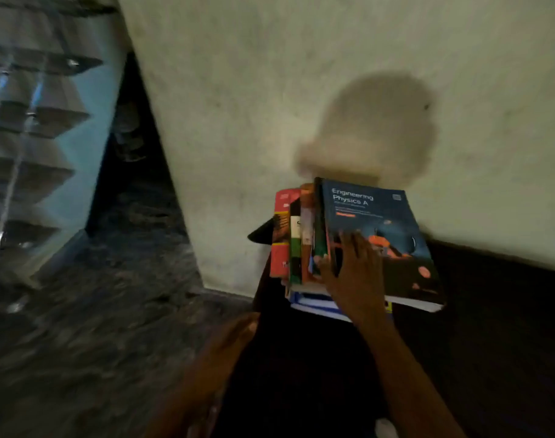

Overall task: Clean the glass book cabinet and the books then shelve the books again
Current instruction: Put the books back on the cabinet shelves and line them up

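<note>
One: Where does the pile of colourful books sit?
Two: On a dark surface against the pale plastered wall, well right of the blurred glass book cabinet. A dark blue paperback titled Engineering Physics A leans on top, beside red, green and orange spines.
One: And the hands?
Two: The right hand lies spread on the blue cover, fingers straight. The left hand is low and blurred; I cannot tell how its fingers lie.
</note>
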Available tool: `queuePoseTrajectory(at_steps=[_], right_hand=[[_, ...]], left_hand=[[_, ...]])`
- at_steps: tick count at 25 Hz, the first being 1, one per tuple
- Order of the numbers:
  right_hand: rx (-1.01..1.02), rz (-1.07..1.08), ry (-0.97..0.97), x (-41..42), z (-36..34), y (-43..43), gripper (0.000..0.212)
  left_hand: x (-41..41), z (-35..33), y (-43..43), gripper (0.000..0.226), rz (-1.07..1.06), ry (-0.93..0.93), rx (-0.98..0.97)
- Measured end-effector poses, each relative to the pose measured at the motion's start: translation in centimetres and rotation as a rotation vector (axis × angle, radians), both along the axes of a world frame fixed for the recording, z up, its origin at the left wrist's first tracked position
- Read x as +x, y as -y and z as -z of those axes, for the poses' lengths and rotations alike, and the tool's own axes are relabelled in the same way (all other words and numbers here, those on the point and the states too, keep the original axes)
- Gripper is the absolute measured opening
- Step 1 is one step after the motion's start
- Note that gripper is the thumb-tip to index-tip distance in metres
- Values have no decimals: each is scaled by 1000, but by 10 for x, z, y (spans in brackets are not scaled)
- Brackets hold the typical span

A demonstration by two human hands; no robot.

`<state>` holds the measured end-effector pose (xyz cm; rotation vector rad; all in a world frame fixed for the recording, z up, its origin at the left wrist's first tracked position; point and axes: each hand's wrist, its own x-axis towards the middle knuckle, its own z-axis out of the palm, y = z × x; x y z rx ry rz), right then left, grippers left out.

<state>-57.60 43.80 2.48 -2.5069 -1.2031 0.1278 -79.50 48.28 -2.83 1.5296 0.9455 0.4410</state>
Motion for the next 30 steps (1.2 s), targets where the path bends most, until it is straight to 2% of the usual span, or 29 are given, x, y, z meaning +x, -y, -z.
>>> queuePoseTrajectory(at_steps=[3,6,8,10,11,13,15,18,19,21,23,27,30], right_hand=[[-169,131,49,-18,-1,-15,72],[-178,295,49,-37,-4,-26,79],[-195,371,32,-49,-1,-32,88],[-185,429,0,-58,-2,-36,90],[-196,467,0,-60,-5,-38,87],[-243,517,113,-65,-4,-42,72],[-203,564,165,-70,-6,-50,69],[-139,515,177,-71,-16,-49,51],[-114,491,187,-70,-27,-46,49],[-94,457,159,-63,-42,-31,45],[-110,454,170,-54,-53,-20,44],[-70,448,151,-51,-61,-10,44],[-35,451,138,-53,-57,-5,43]], left_hand=[[41,-20,-75,30,205,61,78],[88,-33,-119,21,258,88,101],[124,-35,-133,33,353,110,74],[152,-35,-132,61,452,103,136],[162,-35,-128,73,468,90,183],[172,-37,-119,77,440,64,179],[177,-34,-120,70,376,135,-14],[184,-28,-139,100,351,179,-495],[180,-35,-142,96,365,191,-591],[172,-55,-144,61,379,236,-635],[168,-59,-147,45,385,253,-628],[173,-77,-152,55,339,249,-673],[177,-94,-145,49,338,246,-804]])
